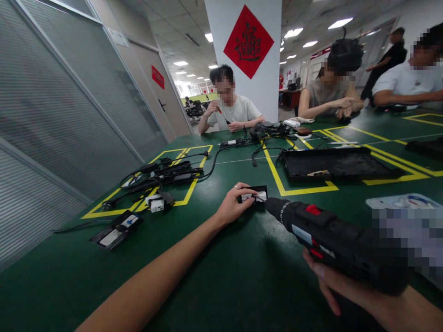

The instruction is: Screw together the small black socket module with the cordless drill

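Observation:
My left hand (pixel 233 204) reaches out over the green table (pixel 214 281) and pinches the near left edge of a small black part with a white label (pixel 254 194), holding it down flat. A black electric screwdriver with red buttons (pixel 332 240) is gripped in my right hand (pixel 341 286) at the lower right. Its tip points left and meets the small part's right side. Only the lower fingers of my right hand show under the tool's body.
A black tray (pixel 337 163) lies beyond in a yellow-marked box. Power strips and cables (pixel 166 175) are piled at left, with a flat black part (pixel 116 229) nearer. Three people sit across the table, a fourth stands behind. A blue-white packet (pixel 401 202) lies right.

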Demonstrator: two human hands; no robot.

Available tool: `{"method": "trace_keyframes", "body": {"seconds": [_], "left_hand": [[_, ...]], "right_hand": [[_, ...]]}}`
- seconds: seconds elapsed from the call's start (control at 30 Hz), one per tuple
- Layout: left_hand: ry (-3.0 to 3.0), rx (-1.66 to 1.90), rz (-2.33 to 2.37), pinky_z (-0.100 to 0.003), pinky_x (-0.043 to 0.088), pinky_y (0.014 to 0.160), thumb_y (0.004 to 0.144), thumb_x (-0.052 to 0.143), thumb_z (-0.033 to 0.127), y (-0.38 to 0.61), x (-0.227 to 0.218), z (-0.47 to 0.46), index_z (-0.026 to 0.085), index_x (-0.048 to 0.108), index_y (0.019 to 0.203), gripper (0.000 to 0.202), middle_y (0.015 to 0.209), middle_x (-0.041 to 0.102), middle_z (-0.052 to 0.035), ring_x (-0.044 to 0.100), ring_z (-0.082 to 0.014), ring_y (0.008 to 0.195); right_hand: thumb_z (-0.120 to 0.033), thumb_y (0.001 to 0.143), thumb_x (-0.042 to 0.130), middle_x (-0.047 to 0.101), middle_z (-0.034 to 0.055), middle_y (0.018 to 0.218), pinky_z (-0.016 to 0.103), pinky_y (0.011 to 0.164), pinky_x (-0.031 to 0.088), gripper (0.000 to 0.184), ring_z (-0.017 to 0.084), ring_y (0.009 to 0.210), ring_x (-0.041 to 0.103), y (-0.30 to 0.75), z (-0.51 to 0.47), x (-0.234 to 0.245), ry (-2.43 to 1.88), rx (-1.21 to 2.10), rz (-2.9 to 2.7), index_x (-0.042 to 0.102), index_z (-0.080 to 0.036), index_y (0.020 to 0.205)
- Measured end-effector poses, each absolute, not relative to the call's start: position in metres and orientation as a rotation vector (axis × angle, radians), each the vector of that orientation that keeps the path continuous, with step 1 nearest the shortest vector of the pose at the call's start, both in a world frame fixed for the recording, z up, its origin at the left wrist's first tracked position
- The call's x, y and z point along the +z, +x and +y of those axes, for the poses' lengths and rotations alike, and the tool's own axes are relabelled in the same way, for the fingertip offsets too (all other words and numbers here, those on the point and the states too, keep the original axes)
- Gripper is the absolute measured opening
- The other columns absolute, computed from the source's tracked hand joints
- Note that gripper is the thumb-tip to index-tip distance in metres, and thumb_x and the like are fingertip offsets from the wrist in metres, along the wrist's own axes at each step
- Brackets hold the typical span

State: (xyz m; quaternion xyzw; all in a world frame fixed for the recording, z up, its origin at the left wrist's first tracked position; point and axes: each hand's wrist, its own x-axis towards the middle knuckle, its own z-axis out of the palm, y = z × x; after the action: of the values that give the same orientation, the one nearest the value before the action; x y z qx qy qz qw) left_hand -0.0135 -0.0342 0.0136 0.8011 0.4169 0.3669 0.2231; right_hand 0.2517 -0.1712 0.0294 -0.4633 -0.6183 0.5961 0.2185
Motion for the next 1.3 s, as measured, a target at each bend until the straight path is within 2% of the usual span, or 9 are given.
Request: {"method": "trace_keyframes", "body": {"seconds": [0.2,0.33,0.5,0.6,0.7,0.83,0.97,1.2,1.3], "left_hand": [[2.224,1.011,1.157,-0.034,0.040,0.095,0.083,0.056,0.023,-0.013,0.014,-0.033,0.020,0.068,0.099,0.020,0.109,0.054,-0.0075,0.052,-0.0200,0.106],[2.219,0.999,1.174,-0.035,0.040,0.095,0.083,0.056,0.023,-0.013,0.015,-0.034,0.021,0.068,0.099,0.020,0.110,0.054,-0.0077,0.052,-0.0209,0.107],[2.213,0.999,1.179,-0.036,0.040,0.095,0.083,0.056,0.024,-0.013,0.015,-0.034,0.021,0.068,0.099,0.020,0.110,0.054,-0.0077,0.052,-0.0215,0.108],[2.212,1.003,1.178,-0.035,0.041,0.095,0.082,0.057,0.024,-0.012,0.014,-0.034,0.021,0.068,0.098,0.020,0.111,0.054,-0.0077,0.052,-0.0212,0.108],[2.210,1.009,1.179,-0.035,0.041,0.094,0.082,0.057,0.024,-0.012,0.014,-0.034,0.021,0.068,0.098,0.019,0.111,0.054,-0.0076,0.052,-0.0210,0.107],[2.218,1.010,1.176,-0.035,0.041,0.095,0.082,0.057,0.024,-0.013,0.014,-0.034,0.021,0.068,0.098,0.020,0.110,0.055,-0.0078,0.052,-0.0212,0.108],[2.229,1.015,1.162,-0.035,0.041,0.094,0.083,0.057,0.023,-0.013,0.014,-0.033,0.021,0.068,0.099,0.019,0.109,0.055,-0.0076,0.052,-0.0204,0.107],[2.241,1.020,1.149,-0.035,0.042,0.093,0.076,0.066,0.026,-0.013,0.013,-0.034,0.021,0.066,0.098,0.023,0.108,0.053,-0.0064,0.053,-0.0200,0.103],[2.246,1.025,1.141,-0.035,0.042,0.094,0.076,0.066,0.025,-0.013,0.013,-0.035,0.021,0.066,0.098,0.022,0.109,0.053,-0.0064,0.053,-0.0200,0.105]], "right_hand": [[-0.041,0.081,0.053,0.051,-0.0085,0.039,0.030,0.051,0.051,0.026,0.015,0.038,0.059,0.245,-0.174,0.033,-1.402,1.594,-1.572,0.056,-0.018,0.093],[-0.045,0.077,0.055,0.052,-0.0080,0.039,0.031,0.055,0.050,0.027,0.013,0.037,0.057,0.242,-0.177,0.029,-1.443,1.598,-1.514,0.056,-0.020,0.088],[-0.045,0.077,0.052,0.048,-0.0095,0.038,0.034,0.059,0.049,0.030,0.014,0.037,0.056,0.245,-0.177,0.025,-1.404,1.604,-1.513,0.054,-0.019,0.091],[-0.045,0.078,0.053,0.056,-0.0061,0.045,0.035,0.063,0.050,0.030,0.013,0.040,0.057,0.246,-0.177,0.028,-1.435,1.613,-1.525,0.055,-0.019,0.093],[-0.045,0.078,0.056,0.061,-0.0039,0.053,0.032,0.058,0.049,0.027,0.011,0.041,0.056,0.247,-0.177,0.034,-1.421,1.656,-1.531,0.055,-0.020,0.088],[-0.041,0.081,0.057,0.058,-0.0054,0.053,0.028,0.054,0.049,0.022,0.011,0.042,0.057,0.248,-0.177,0.042,-1.365,1.695,-1.521,0.057,-0.020,0.087],[-0.039,0.085,0.054,0.057,-0.0065,0.050,0.030,0.060,0.052,0.022,0.012,0.045,0.060,0.249,-0.177,0.044,-1.372,1.682,-1.526,0.058,-0.020,0.095],[-0.039,0.084,0.055,0.059,-0.0057,0.045,0.030,0.062,0.053,0.018,0.014,0.044,0.061,0.249,-0.176,0.032,-1.470,1.642,-1.603,0.060,-0.021,0.088],[-0.038,0.086,0.051,0.058,-0.0064,0.041,0.034,0.070,0.054,0.021,0.016,0.044,0.062,0.248,-0.176,0.028,-1.502,1.659,-1.609,0.060,-0.021,0.094]]}}
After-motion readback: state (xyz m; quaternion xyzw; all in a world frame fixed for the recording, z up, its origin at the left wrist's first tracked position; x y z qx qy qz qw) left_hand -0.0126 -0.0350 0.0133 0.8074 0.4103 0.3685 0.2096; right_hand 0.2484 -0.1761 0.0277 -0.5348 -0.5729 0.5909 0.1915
